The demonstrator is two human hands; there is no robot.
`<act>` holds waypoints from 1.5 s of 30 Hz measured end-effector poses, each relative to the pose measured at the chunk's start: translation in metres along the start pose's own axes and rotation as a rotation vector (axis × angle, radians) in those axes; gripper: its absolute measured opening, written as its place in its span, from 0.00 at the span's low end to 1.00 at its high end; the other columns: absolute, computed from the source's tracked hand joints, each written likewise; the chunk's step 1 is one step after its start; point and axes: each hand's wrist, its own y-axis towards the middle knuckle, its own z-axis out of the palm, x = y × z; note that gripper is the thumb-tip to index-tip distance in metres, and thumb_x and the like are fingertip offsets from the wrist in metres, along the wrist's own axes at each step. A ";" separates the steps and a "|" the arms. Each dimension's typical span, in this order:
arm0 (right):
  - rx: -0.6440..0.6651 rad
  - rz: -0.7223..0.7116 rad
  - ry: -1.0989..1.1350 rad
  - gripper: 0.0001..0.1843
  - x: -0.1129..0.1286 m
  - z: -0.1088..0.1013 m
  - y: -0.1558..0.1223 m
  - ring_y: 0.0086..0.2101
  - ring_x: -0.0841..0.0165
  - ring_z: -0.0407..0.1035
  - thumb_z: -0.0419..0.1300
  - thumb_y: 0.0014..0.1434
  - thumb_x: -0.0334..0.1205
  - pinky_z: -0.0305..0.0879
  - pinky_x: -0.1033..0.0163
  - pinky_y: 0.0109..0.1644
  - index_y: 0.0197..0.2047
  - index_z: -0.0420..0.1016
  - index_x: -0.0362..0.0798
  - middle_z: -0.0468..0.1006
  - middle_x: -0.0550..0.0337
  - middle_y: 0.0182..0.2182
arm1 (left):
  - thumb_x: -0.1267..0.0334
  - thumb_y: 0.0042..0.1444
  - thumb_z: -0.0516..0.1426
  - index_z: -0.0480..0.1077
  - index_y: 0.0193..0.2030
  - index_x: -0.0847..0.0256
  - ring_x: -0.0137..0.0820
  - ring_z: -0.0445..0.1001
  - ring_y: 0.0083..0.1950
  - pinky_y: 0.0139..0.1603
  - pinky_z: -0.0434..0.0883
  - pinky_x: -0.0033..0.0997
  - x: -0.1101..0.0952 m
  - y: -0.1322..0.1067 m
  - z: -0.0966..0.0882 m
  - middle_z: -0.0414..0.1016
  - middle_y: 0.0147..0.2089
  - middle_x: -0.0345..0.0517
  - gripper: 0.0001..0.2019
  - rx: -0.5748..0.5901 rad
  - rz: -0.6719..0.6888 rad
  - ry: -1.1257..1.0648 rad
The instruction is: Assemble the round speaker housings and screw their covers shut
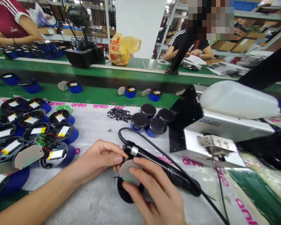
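Observation:
My right hand [156,190] grips a thin pale grey disc [128,172] between thumb and fingers, tilted over a round black housing [125,190]. The housing is mostly hidden behind the disc and that hand. My left hand [103,157] is closed in a pinch at the disc's far left edge; what its fingertips hold is too small to make out. Just beyond both hands lies a black electric screwdriver [164,167] with a cord looping from its near-left end. Further off are a heap of small black pieces [119,114] and several blue cups with black lids [156,125].
Opened blue cups with batteries [63,131] crowd the left side. At right stands a silver machine [213,137] with a black plate and a white plastic bottle [239,98]. More blue units [130,91] sit on the green belt. Two people work across it.

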 end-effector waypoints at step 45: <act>-0.028 0.330 0.141 0.18 0.025 -0.003 -0.030 0.53 0.59 0.71 0.60 0.59 0.35 0.73 0.58 0.52 0.53 0.69 0.52 0.68 0.48 0.54 | 0.65 0.57 0.65 0.72 0.60 0.45 0.27 0.80 0.36 0.38 0.79 0.30 -0.002 -0.020 0.010 0.67 0.56 0.45 0.25 0.306 -0.158 0.281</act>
